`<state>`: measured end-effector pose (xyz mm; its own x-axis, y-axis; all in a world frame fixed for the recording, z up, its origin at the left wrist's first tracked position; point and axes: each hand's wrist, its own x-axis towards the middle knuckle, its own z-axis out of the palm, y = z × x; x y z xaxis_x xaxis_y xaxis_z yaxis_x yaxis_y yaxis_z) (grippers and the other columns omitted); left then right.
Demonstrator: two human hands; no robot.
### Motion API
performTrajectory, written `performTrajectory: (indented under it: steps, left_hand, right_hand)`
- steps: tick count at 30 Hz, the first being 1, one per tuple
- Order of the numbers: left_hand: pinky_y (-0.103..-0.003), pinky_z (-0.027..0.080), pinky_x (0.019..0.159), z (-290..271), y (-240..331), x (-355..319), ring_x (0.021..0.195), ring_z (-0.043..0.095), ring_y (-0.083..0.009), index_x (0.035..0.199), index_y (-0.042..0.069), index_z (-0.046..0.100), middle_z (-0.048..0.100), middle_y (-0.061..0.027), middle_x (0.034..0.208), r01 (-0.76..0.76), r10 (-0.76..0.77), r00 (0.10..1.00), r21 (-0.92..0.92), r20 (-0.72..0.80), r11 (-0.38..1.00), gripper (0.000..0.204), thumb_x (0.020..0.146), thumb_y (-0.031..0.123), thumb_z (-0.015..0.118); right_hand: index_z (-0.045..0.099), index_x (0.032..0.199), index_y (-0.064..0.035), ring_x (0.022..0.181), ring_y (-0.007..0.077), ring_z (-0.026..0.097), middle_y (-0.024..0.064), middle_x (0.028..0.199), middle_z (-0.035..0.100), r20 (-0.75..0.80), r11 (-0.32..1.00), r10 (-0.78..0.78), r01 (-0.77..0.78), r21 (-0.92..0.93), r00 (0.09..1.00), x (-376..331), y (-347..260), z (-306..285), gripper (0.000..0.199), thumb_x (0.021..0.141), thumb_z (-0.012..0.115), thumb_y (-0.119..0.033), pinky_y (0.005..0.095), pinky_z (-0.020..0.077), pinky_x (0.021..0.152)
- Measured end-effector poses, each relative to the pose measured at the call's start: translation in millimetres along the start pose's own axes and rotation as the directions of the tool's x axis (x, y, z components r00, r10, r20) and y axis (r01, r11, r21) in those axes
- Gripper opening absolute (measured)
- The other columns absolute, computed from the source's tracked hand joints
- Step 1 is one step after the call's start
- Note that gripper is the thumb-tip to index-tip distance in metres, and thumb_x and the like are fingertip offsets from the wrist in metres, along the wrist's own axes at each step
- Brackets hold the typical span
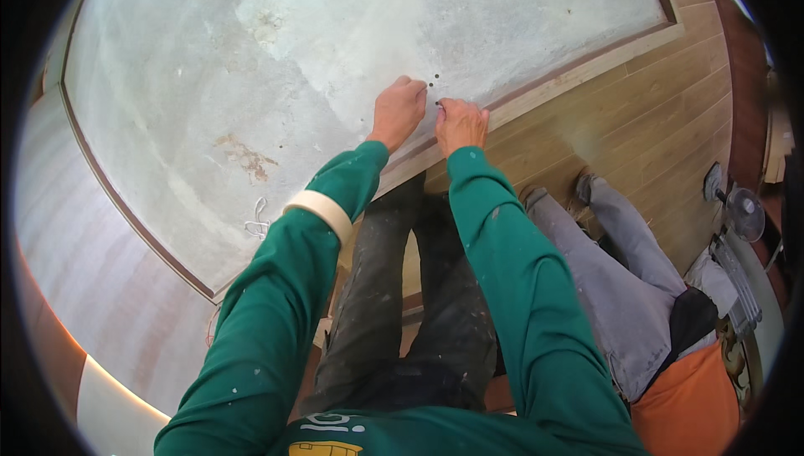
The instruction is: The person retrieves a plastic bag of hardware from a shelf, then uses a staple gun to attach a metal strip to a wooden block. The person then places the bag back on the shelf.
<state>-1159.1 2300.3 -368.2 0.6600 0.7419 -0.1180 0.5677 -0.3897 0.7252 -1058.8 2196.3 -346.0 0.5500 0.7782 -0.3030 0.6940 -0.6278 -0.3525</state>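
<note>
Both hands are over a broad, patchy grey surface, close to its pale wooden edging. My left hand is closed, its fingertips pinched together beside small dark spots; whatever they hold, if anything, is hidden. Just to its right, my right hand pinches with thumb and forefinger. A tiny dark bit shows at those fingertips, too small to name. Around my left forearm sits a cream-coloured ring, like a roll of tape, over the green sleeve.
A thin white cord lies on the grey surface at left. At right, another person in grey trousers and an orange top is close to my right arm. Wooden planks run behind them, with a fan farther right.
</note>
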Motion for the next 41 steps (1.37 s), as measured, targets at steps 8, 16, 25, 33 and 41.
performTrajectory:
  steps: [8,16,25,33,41]
  left_hand:
    - [-0.042,0.05,0.064,11.9,-11.4,10.7,0.07,0.062,-0.033,0.087,0.012,0.068,0.062,-0.0088,0.085,-0.224,0.221,0.974,0.256,0.041,0.94,0.003,0.084,0.012,0.07]
    - [-0.043,0.052,0.064,21.3,-6.7,31.9,0.07,0.063,-0.0315,0.086,0.009,0.065,0.064,-0.0087,0.088,-0.162,0.139,0.983,0.201,0.123,0.966,0.01,0.081,0.014,0.072]
    - [-0.043,0.054,0.065,22.8,-2.6,41.9,0.072,0.066,-0.0318,0.101,0.012,0.069,0.064,-0.01,0.09,-0.134,0.117,0.98,0.097,0.161,0.986,0.012,0.089,0.013,0.068]
    - [-0.044,0.054,0.062,20.7,-1.1,41.6,0.07,0.065,-0.0314,0.096,0.009,0.069,0.062,-0.0103,0.086,-0.299,0.248,0.945,0.258,0.213,0.919,0.007,0.09,0.013,0.069]
    - [-0.043,0.058,0.076,2.6,8.8,57.8,0.086,0.076,-0.027,0.105,0.007,0.07,0.075,-0.0132,0.114,0.677,-0.609,0.723,-0.159,0.325,0.719,0.029,0.088,0.029,0.075]
  right_hand:
    - [0.067,0.086,-0.0144,0.09,0.0273,0.064,0.0046,0.085,0.064,-0.141,0.998,-0.066,0.068,0.011,0.988,2.4,9.3,22.5,0.006,0.086,0.072,-0.018,0.0441,0.0416,0.086]
    - [0.065,0.089,-0.0117,0.088,0.0286,0.064,0.0065,0.088,0.066,-0.077,0.982,0.071,-0.056,0.183,0.995,14.0,8.3,20.2,0.012,0.084,0.074,-0.018,0.0447,0.0412,0.086]
    - [0.062,0.084,-0.0064,0.071,0.0274,0.065,0.0093,0.083,0.065,-0.147,0.842,0.143,-0.042,0.538,0.979,-9.3,28.6,-13.9,0.011,0.082,0.072,-0.009,0.0394,0.0504,0.063]
    - [0.065,0.084,-0.0036,0.066,0.0182,0.064,0.0079,0.076,0.065,0.03,0.67,0.368,-0.287,0.685,0.929,-76.8,46.6,-35.9,0.01,0.081,0.073,-0.007,0.0335,0.0516,0.062]
    - [0.07,0.111,-0.0105,0.078,0.0231,0.07,0.0055,0.092,0.074,0.318,0.082,0.58,-0.442,0.893,0.75,-119.8,85.8,-39.6,0.025,0.087,0.073,-0.01,0.0338,0.0574,0.078]
